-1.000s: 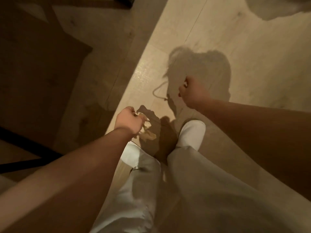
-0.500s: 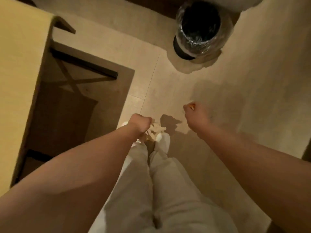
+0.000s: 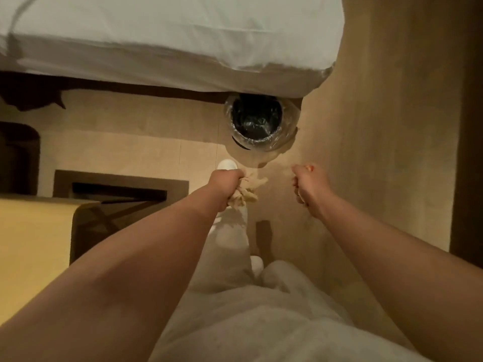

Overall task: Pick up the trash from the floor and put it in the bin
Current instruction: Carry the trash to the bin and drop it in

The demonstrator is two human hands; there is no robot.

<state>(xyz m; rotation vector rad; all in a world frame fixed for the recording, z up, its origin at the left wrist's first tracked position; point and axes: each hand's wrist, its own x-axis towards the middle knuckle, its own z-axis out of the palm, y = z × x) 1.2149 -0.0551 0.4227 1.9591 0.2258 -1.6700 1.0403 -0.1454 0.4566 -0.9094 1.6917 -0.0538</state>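
Left hand (image 3: 226, 182) stayed fisted on crumpled paper trash (image 3: 245, 193); right hand (image 3: 309, 184) stayed fisted, contents unclear. Bin (image 3: 257, 124) was nearer than 0.5 s before, just ahead, a bed (image 3: 167, 40) now visible behind it.

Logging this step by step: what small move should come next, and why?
Probably carry the left hand forward over the bin. It grips crumpled paper short of the lined opening; the right hand is fisted too, contents unclear.
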